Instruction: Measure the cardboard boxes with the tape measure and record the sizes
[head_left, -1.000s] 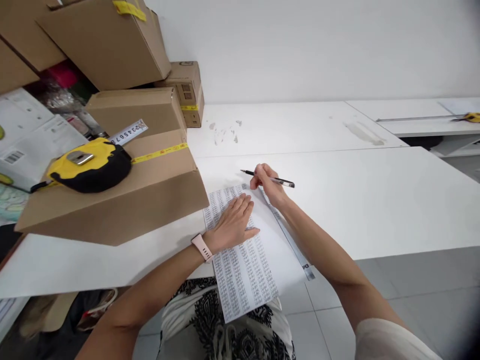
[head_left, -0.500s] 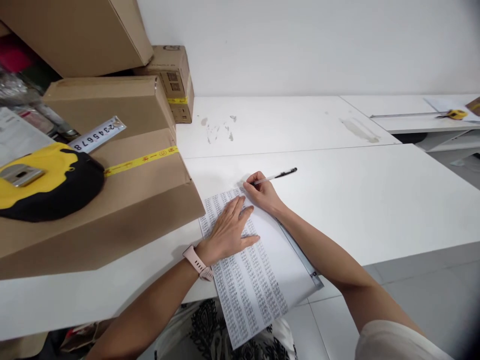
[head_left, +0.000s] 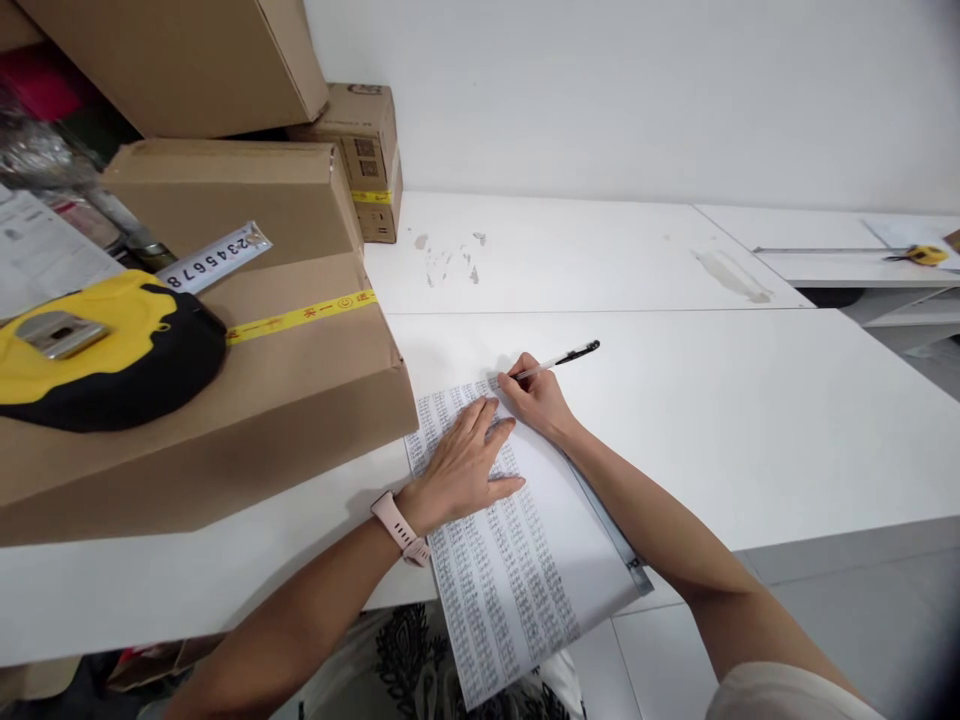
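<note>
A sheet of paper [head_left: 581, 520] covered with columns of handwriting lies slanted on the white table, its lower corner hanging past the front edge. My left hand [head_left: 461, 465] rests flat on the written columns, fingers spread, with a pink watch band on the wrist. At the top of the sheet my right hand [head_left: 541, 402] grips a pen [head_left: 559, 360] with a clear barrel and black end. The pen's tip is hidden behind my fingers. A grey-blue strip [head_left: 611, 525] with dark print shows from under the sheet's right side, beneath my right forearm.
Cardboard boxes [head_left: 300, 420] crowd the left side, one close beside the paper. On top lie a large yellow-and-black tape measure [head_left: 112, 350] and a numbered strip [head_left: 214, 260]. Another tape measure [head_left: 926, 256] lies extended at the far right. The white table [head_left: 750, 420] has peeled marks near the wall.
The whole view has shifted slightly. My right hand and the pen still work at the top of the sheet; my left hand keeps its place on the paper.
</note>
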